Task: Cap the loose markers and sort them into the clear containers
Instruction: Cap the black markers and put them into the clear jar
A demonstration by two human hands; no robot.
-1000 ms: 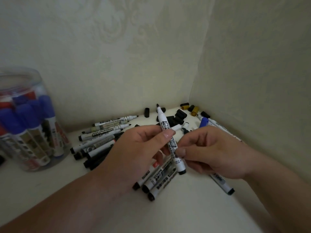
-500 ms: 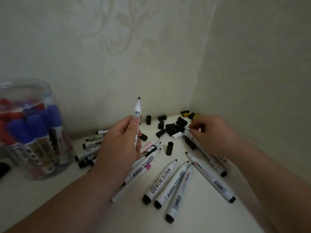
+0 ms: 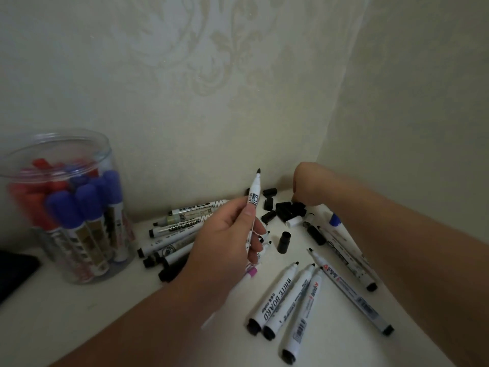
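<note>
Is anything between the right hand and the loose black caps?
Nothing visible does. The right hand is down at the pile of black caps in the corner; its fingertips are hidden, so any grip is unclear.

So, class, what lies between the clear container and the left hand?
A pile of loose markers lies flat between them, as the head view shows.

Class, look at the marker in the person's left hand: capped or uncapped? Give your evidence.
Uncapped. The marker, gripped by the left hand, points upward with its dark nib bare at the top; no cap covers it.
</note>
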